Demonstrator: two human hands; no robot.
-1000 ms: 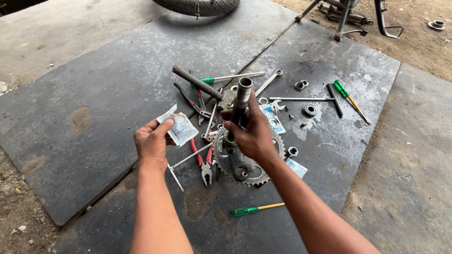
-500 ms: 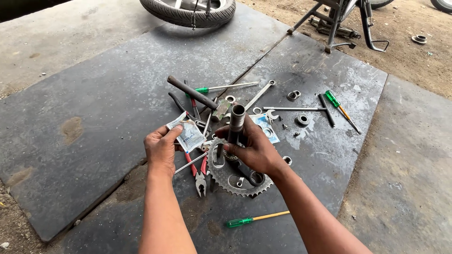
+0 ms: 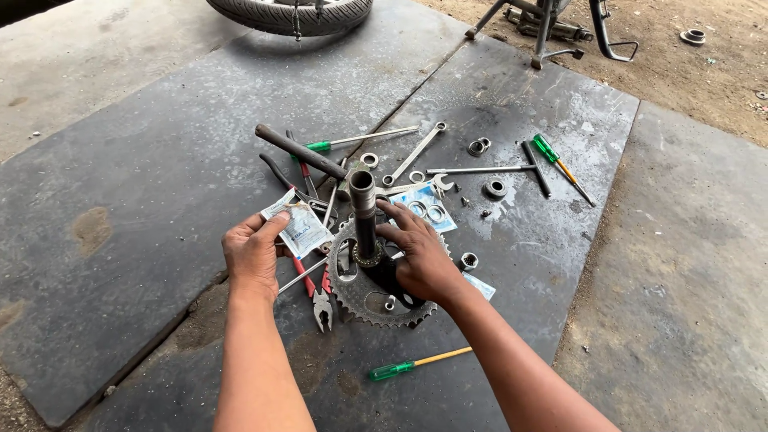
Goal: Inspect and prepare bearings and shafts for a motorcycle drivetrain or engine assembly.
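My left hand [image 3: 254,254] pinches a small clear sachet [image 3: 298,227] with blue print. My right hand [image 3: 418,256] rests on a toothed sprocket [image 3: 362,299] lying flat on the dark mat, its fingers against the base of a grey metal tube [image 3: 364,210] that stands upright from the sprocket's centre. Red-handled pliers [image 3: 318,292] lie just left of the sprocket, between my two hands.
Scattered on the mat [image 3: 144,200] are a hammer [image 3: 300,151], spanners [image 3: 413,154], green-handled screwdrivers [image 3: 560,166], [image 3: 416,364], a T-wrench [image 3: 488,169], bearings and nuts [image 3: 494,188], and another sachet [image 3: 426,205]. A tyre [image 3: 292,13] and a metal stand [image 3: 548,32] lie beyond.
The view shifted up and left. My right hand lowered the tube and sprocket onto the mat and now rests on the sprocket. My left hand stays closed on the sachet.
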